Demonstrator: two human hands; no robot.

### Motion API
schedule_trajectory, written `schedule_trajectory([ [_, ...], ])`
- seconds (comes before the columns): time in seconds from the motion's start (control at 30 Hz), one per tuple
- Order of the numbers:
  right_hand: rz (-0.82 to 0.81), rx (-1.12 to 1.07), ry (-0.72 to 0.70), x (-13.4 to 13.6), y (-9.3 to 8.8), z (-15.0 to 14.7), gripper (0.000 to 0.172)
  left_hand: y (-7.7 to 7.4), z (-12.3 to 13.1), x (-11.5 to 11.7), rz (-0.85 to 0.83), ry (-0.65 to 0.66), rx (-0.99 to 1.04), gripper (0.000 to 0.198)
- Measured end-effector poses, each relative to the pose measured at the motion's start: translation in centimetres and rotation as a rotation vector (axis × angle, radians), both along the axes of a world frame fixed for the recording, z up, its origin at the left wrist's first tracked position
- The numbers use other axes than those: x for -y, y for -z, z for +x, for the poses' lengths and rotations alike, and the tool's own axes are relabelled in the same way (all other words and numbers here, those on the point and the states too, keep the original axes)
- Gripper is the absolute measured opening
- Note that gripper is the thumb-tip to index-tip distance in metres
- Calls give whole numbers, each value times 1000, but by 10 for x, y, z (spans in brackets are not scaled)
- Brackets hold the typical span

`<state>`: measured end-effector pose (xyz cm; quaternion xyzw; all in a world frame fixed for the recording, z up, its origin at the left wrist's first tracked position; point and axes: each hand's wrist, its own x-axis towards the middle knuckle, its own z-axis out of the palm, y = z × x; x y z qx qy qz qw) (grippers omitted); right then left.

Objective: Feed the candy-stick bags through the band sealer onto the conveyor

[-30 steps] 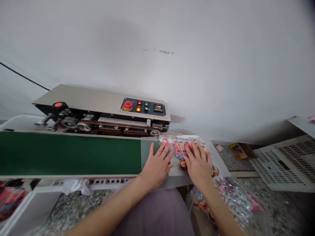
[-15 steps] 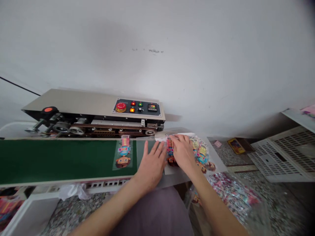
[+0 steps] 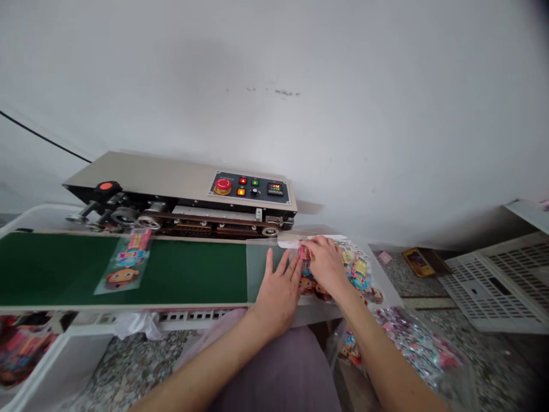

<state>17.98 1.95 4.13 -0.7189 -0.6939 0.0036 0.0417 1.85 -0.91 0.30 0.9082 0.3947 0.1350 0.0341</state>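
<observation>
My left hand point(image 3: 278, 294) lies palm down with fingers spread on a clear plastic bag point(image 3: 256, 266) at the right end of the green belt point(image 3: 193, 269). Beside it, my right hand point(image 3: 328, 266) has its fingers bent over a pink printed piece point(image 3: 304, 253), its fingertips close to the left hand's. Whether it pinches the piece or the bag's edge is hard to tell. Several doll-printed pieces point(image 3: 360, 272) lie on the white sheet right of my right hand. A bagged doll piece point(image 3: 128, 260) lies tilted on the belt at the left.
Behind the belt stands a sealing machine point(image 3: 171, 180) with lit buttons and rollers. A large clear bag of shiny pieces point(image 3: 422, 349) sits at the lower right. Farther right are a small yellow box point(image 3: 417, 262) and a white plastic crate point(image 3: 493, 286). A white bin point(image 3: 81, 355) is lower left.
The bagged doll piece has moved left along the belt and turned askew. Both hands stay close together, with the right fingers now over the pink piece nearer the left fingertips. The view has shifted slightly.
</observation>
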Motion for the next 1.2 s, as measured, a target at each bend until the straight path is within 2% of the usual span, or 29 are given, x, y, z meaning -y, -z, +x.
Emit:
schedule_trajectory([
  [0.1,-22,-39,26,-4,-1,-2,47,0,-2,-1,-33,4,12,53],
  [0.33,9,-130,81,-16,2,-6,39,0,-4,0,-49,-7,14,49],
  [0.47,169,-9,13,6,1,11,48,-6,-1,-2,-68,-20,9,49],
  [0.53,253,113,-8,28,2,18,42,-8,2,-4,-54,-13,-8,51],
  [0.6,258,206,-45,49,5,18,37,-8,5,-7,-37,47,-21,55],
  [0.7,203,246,-101,68,15,12,39,-3,7,-11,-43,127,-15,54],
  [0.87,198,235,-47,63,28,3,38,6,-4,-13,-32,55,-12,53],
  [0.97,183,193,-76,58,29,-3,40,9,-15,-12,-9,8,3,52],
  [1.07,203,168,-121,60,24,-6,45,10,-25,-12,11,-6,14,51],
  [1.2,282,213,-28,68,11,16,46,7,-39,-12,-6,-22,9,51],
])
